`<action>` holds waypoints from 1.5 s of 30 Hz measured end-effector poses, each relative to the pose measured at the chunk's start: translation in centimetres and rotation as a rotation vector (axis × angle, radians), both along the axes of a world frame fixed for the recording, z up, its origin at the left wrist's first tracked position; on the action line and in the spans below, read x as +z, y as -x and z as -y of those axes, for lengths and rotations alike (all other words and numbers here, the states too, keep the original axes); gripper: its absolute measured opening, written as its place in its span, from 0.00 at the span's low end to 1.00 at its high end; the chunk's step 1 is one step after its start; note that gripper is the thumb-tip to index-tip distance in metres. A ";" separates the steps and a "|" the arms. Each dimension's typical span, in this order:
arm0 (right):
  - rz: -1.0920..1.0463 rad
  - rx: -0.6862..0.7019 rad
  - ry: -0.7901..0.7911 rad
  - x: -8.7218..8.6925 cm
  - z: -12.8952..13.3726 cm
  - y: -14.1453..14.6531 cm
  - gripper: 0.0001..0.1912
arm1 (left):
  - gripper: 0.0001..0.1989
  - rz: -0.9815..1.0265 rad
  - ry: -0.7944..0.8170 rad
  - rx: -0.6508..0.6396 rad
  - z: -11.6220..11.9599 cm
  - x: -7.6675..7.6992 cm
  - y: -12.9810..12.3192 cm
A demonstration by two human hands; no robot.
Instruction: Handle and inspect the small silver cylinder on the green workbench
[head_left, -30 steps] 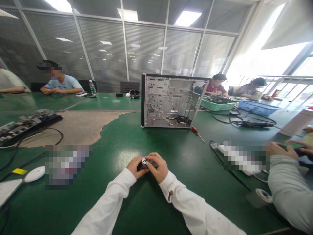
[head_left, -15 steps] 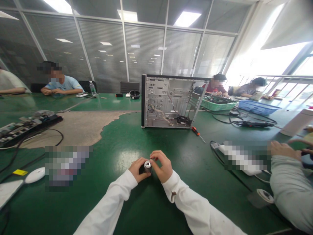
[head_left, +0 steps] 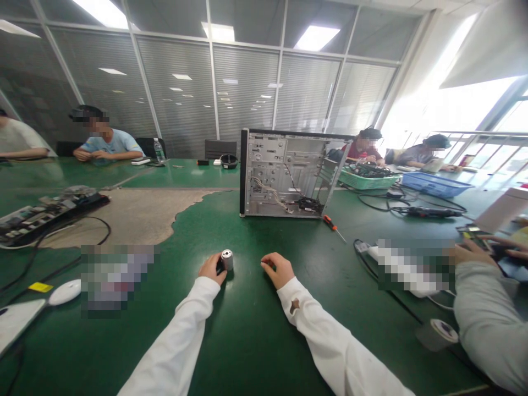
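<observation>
On the green table in front of me stands a small silver cylindrical motor (head_left: 227,260), upright, with small holes in its top face. My left hand (head_left: 212,268) is curled round its left side, thumb in front and fingers behind. A hand's width or more to the right, my right hand (head_left: 279,269) is apart from the motor, its thumb and fingertips drawn together. Whether anything tiny sits in that pinch I cannot make out. Beyond both hands is an open computer case (head_left: 284,173), with loose wires and a black fan inside.
An orange-handled screwdriver (head_left: 333,226) lies by the case. At left are circuit boards (head_left: 49,214) and a torn table covering; at right, a power strip (head_left: 404,269), cables and a roll of tape (head_left: 439,334). A co-worker's grey sleeve (head_left: 487,319) is close on the right.
My hands have come apart. The left has moved left and slightly away from me with the motor; the right has left the motor's top and shifted a little right.
</observation>
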State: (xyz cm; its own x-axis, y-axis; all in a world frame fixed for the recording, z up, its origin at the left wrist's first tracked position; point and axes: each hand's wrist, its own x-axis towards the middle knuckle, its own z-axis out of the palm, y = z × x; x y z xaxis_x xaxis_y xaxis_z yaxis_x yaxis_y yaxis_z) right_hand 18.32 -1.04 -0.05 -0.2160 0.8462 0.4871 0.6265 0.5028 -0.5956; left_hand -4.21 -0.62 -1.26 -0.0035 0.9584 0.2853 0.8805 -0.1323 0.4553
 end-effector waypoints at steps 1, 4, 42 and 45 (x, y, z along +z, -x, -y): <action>0.026 -0.010 0.013 -0.1 -0.1 0.0 0.05 | 0.23 -0.014 0.008 0.011 0.0 0.0 0.0; 0.096 -0.028 0.050 -0.3 -0.3 -0.1 0.06 | 0.23 -0.039 0.028 0.033 0.0 0.0 -0.1; 0.386 -0.035 0.070 -0.1 -0.7 -0.7 0.10 | 0.22 -0.018 0.049 0.047 0.0 0.1 -0.2; 0.393 -0.074 0.077 -0.2 -0.9 -0.8 0.12 | 0.22 -0.026 0.051 0.047 0.0 0.2 -0.3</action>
